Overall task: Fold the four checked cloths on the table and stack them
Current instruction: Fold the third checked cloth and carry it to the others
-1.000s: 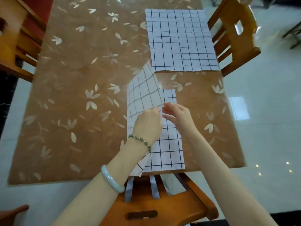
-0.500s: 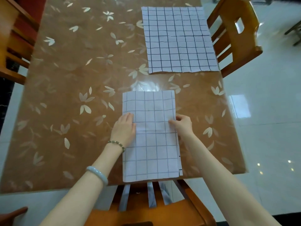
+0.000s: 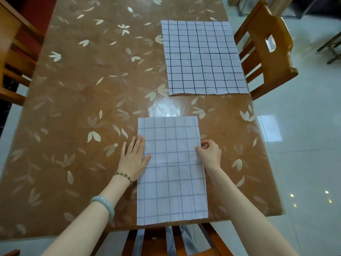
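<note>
Now, near chair (image 3: 155,241): its wooden slats sit just below the table's near rim, in front of the person.
Near cloth (image 3: 171,182): a tall, narrow rectangle lying flat with the paler side up. Its bottom edge lies along the near rim, and a faint crease crosses it at mid-height. It looks folded once lengthwise, so a crosswise fold is probably next.
Left hand (image 3: 133,157): flat with the fingers straight, resting on the table. The thumb and forefinger overlap the cloth's left edge, likely to pin the layers.
Right hand (image 3: 210,154): fingers curled, with thumb and fingertips seeming to nip the right edge at the same height, probably to square the layers.
Table (image 3: 83,108): a wide stretch of leaf-patterned top lies to the left, enough room for a stack.
Gap: a strip of bare top separates the two cloths, so a fold away from the person should not reach the farther one.
Far cloth (image 3: 203,58): unfolded and flat with the dark grid up, its right edge close to the table's right rim, beside the side chair (image 3: 267,43).
Count: only two cloths show, and the view does not settle where the others are.
</note>
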The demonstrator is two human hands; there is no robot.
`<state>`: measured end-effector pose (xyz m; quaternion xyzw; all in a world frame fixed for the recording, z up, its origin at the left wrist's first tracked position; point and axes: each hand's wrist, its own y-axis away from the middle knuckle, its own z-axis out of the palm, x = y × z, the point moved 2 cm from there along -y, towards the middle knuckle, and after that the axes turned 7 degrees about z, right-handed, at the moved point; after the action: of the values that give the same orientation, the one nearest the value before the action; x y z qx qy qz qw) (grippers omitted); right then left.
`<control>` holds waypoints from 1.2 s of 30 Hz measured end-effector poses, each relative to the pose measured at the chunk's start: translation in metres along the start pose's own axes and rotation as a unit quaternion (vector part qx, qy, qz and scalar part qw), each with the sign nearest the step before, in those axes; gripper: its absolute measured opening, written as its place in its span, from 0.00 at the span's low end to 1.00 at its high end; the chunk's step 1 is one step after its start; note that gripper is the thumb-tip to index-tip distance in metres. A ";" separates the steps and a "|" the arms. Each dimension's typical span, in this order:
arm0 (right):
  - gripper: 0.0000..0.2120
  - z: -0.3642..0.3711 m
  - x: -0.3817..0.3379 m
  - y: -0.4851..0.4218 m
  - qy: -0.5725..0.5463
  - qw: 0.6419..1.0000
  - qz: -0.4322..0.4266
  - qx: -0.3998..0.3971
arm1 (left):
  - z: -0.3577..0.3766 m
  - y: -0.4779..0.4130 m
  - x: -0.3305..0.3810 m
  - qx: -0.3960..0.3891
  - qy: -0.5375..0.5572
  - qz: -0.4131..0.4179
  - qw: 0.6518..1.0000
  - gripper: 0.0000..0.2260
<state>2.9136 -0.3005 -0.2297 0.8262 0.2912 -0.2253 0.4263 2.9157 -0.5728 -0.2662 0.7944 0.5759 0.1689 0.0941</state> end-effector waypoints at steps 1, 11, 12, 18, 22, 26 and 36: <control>0.05 0.000 0.000 -0.001 -0.001 1.000 0.000 0.000 | 0.001 0.000 -0.001 0.000 -0.002 0.001 1.000 0.34; 0.13 0.002 0.003 -0.004 0.062 0.997 -0.052 0.012 | 0.000 -0.001 -0.008 0.007 -0.013 0.009 1.000 0.37; 0.15 0.003 0.002 -0.005 0.089 0.992 -0.083 0.042 | -0.002 -0.002 -0.007 0.014 -0.007 0.012 1.000 0.38; 0.14 0.041 -0.045 -0.003 0.206 0.917 -0.327 0.096 | -0.023 -0.039 -0.003 0.071 0.002 0.042 0.997 0.39; 0.21 0.093 -0.062 -0.013 0.312 0.869 -0.384 -0.008 | -0.021 -0.063 -0.001 0.051 -0.022 0.041 0.998 0.36; 0.29 0.107 -0.042 -0.027 0.408 0.833 -0.373 -0.023 | -0.009 -0.063 -0.005 0.047 -0.037 0.021 0.998 0.33; 0.34 0.036 -0.011 -0.048 0.449 0.840 -0.302 0.054 | -0.017 -0.054 0.002 0.050 -0.042 -0.007 0.998 0.32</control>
<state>2.8692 -0.3113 -0.2696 0.7300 0.6727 0.0372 0.1145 2.8618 -0.5542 -0.2688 0.8003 0.5848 0.1059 0.0794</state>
